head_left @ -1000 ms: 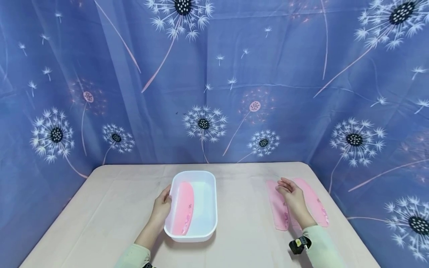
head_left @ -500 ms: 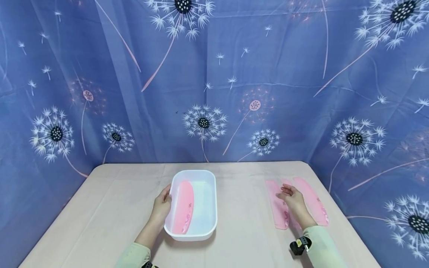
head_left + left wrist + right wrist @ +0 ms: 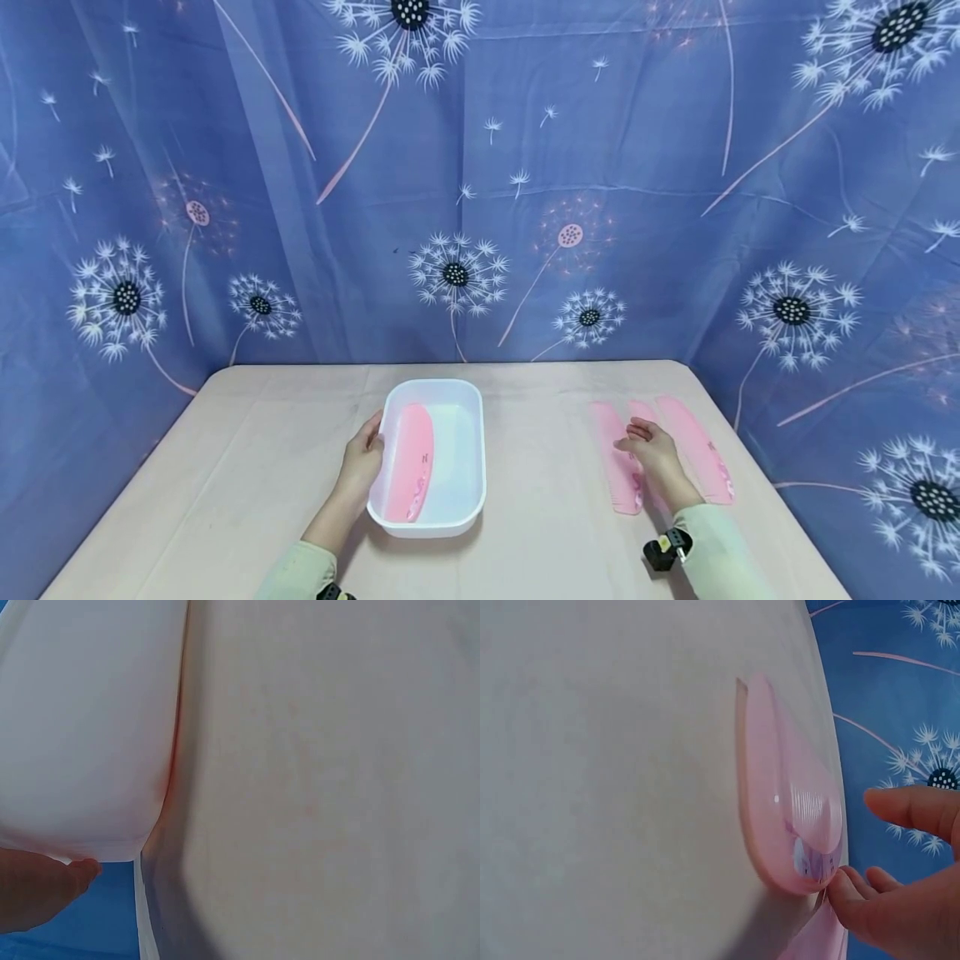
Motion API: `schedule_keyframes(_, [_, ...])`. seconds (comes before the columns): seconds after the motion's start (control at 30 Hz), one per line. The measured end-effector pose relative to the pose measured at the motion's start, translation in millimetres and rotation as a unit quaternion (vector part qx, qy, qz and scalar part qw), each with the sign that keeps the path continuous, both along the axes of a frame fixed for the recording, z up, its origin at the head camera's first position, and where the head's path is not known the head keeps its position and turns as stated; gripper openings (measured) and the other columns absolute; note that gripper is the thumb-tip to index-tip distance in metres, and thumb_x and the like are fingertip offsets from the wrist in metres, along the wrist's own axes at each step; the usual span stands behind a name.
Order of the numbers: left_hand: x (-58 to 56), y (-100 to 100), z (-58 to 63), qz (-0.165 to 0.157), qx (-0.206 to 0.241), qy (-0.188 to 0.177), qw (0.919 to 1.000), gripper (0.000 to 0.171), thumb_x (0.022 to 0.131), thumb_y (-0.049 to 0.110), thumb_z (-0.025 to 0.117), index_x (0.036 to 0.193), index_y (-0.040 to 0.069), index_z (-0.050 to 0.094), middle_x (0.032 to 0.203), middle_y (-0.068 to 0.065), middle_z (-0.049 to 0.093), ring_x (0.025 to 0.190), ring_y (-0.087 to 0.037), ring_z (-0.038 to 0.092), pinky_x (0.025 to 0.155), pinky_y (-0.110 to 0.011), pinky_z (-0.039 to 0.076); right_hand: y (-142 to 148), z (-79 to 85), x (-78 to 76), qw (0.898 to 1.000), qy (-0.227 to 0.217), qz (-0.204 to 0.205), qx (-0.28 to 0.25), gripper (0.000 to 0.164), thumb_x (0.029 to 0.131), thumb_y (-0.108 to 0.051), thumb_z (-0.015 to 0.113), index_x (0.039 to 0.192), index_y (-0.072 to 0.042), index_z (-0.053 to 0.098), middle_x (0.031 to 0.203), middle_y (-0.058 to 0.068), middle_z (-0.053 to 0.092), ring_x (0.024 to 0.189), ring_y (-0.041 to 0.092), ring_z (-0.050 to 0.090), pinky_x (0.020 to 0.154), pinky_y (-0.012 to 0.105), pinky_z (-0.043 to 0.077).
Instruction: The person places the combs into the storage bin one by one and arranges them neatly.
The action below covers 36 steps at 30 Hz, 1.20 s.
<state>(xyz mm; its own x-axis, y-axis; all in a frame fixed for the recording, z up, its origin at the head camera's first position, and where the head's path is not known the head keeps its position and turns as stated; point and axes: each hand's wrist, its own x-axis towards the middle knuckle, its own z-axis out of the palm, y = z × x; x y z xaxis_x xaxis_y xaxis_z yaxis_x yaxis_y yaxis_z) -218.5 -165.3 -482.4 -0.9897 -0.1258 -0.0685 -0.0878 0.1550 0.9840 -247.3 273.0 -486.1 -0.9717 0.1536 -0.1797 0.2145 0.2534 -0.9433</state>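
My left hand [image 3: 363, 457] grips the left wall of a white plastic tub [image 3: 482, 467], which fills the upper left of the left wrist view. A pink comb [image 3: 412, 462] lies lengthwise along that side inside the tub. On the right of the table are three more pink combs: a left comb [image 3: 615, 479], a middle comb [image 3: 642, 408] largely hidden by the hand, and a curved right comb [image 3: 693, 446]. Over them hovers my right hand [image 3: 654, 457]; in the right wrist view its fingertips [image 3: 841, 889] meet a comb's rounded end while the thumb stays apart.
A pale cloth-covered table [image 3: 540, 467] spans the front. Blue dandelion-print curtains [image 3: 510, 208] rise behind it and at both sides. A small black wrist camera [image 3: 666, 548] sits on my right wrist.
The right hand has shifted slightly toward me and left. The left comb has slid a little left, showing more of the middle comb. The left hand and tub stay put.
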Motion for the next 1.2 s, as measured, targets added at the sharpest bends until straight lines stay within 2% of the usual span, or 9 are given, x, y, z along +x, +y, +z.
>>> schedule_keyframes(0.1, [0.3, 0, -0.6, -0.001, -0.003, -0.002, 1.0, 0.049, 0.101, 0.002, 0.031, 0.149, -0.003, 0.024, 0.152, -0.028, 0.026, 0.141, -0.043, 0.023, 0.116, -0.051, 0.021, -3, -1.6, 1.3, 1.0, -0.004, 0.011, 0.024, 0.069, 0.086, 0.002, 0.06, 0.144, 0.013, 0.024, 0.143, 0.034, 0.032, 0.134, 0.044, 0.032, 0.108, 0.047, 0.039])
schedule_keyframes(0.2, [0.2, 0, -1.3, 0.001, -0.005, -0.002, 1.0, 0.049, 0.1, 0.002, 0.031, 0.149, -0.004, 0.025, 0.151, -0.028, 0.028, 0.14, -0.043, 0.024, 0.116, -0.051, 0.022, -5, -2.5, 1.7, 0.998, -0.006, 0.02, 0.055, 0.073, 0.083, 0.005, 0.062, 0.144, 0.012, 0.024, 0.143, 0.034, 0.033, 0.133, 0.045, 0.032, 0.109, 0.052, 0.036])
schedule_keyframes(0.5, [0.4, 1, -0.1, 0.003, -0.006, 0.0, 1.0, 0.049, 0.1, 0.002, 0.031, 0.149, -0.003, 0.027, 0.15, -0.028, 0.028, 0.14, -0.043, 0.024, 0.116, -0.051, 0.022, -6, -7.5, 1.6, 0.991, 0.01, 0.022, 0.129, 0.081, 0.073, 0.01, 0.068, 0.143, 0.01, 0.028, 0.138, 0.033, 0.039, 0.129, 0.047, 0.037, 0.105, 0.052, 0.041])
schedule_keyframes(0.63, [0.4, 1, 0.3, 0.005, -0.01, -0.001, 0.9999, 0.049, 0.1, 0.002, 0.031, 0.149, -0.003, 0.027, 0.15, -0.028, 0.029, 0.14, -0.043, 0.025, 0.116, -0.051, 0.023, -7, -9.1, 1.7, 0.989, 0.031, 0.008, 0.141, 0.081, 0.068, 0.008, 0.072, 0.14, 0.01, 0.035, 0.129, 0.029, 0.048, 0.116, 0.04, 0.047, 0.091, 0.038, 0.05])
schedule_keyframes(0.73, [0.1, 1, 0.1, 0.006, -0.012, -0.002, 0.9999, 0.049, 0.1, 0.003, 0.032, 0.149, -0.002, 0.027, 0.15, -0.028, 0.029, 0.14, -0.043, 0.025, 0.116, -0.051, 0.023, -8, -9.2, 0.9, 0.988, 0.036, 0.005, 0.15, 0.081, 0.066, 0.007, 0.074, 0.138, 0.01, 0.037, 0.124, 0.029, 0.051, 0.108, 0.037, 0.049, 0.081, 0.031, 0.049])
schedule_keyframes(0.93, [-1.5, 1, -0.5, 0.006, -0.006, 0.01, 0.9999, 0.048, 0.1, 0.002, 0.032, 0.148, -0.004, 0.028, 0.149, -0.028, 0.03, 0.139, -0.043, 0.026, 0.116, -0.051, 0.023, -10, -4.9, -1.3, 0.983, 0.013, 0.004, 0.182, 0.08, 0.067, 0.003, 0.074, 0.138, 0.009, 0.038, 0.118, 0.031, 0.052, 0.104, 0.037, 0.052, 0.082, 0.04, 0.05])
schedule_keyframes(1.07, [-1.0, 0, -0.9, 0.005, -0.004, 0.009, 0.9999, 0.049, 0.1, 0.002, 0.031, 0.148, -0.004, 0.027, 0.15, -0.028, 0.029, 0.14, -0.043, 0.024, 0.116, -0.051, 0.022, -12, -2.1, -1.3, 0.981, -0.002, 0.012, 0.191, 0.076, 0.07, 0.002, 0.073, 0.137, 0.009, 0.038, 0.123, 0.036, 0.05, 0.112, 0.044, 0.051, 0.091, 0.049, 0.049])
schedule_keyframes(1.13, [-0.5, 0, -0.6, 0.006, -0.003, 0.011, 0.9999, 0.048, 0.1, 0.001, 0.032, 0.148, -0.004, 0.027, 0.15, -0.029, 0.029, 0.14, -0.043, 0.025, 0.116, -0.051, 0.022, -12, -1.6, -1.2, 0.982, -0.007, 0.019, 0.188, 0.075, 0.071, 0.001, 0.071, 0.138, 0.009, 0.038, 0.128, 0.039, 0.046, 0.117, 0.048, 0.048, 0.093, 0.05, 0.049])
schedule_keyframes(1.2, [-0.3, 1, -0.6, 0.007, -0.004, 0.013, 0.9999, 0.048, 0.1, 0.001, 0.032, 0.148, -0.004, 0.027, 0.149, -0.029, 0.029, 0.139, -0.043, 0.025, 0.116, -0.051, 0.022, -12, -0.8, -0.4, 0.983, -0.009, 0.022, 0.181, 0.073, 0.074, 0.0, 0.07, 0.138, 0.009, 0.038, 0.131, 0.039, 0.044, 0.117, 0.048, 0.047, 0.09, 0.046, 0.052])
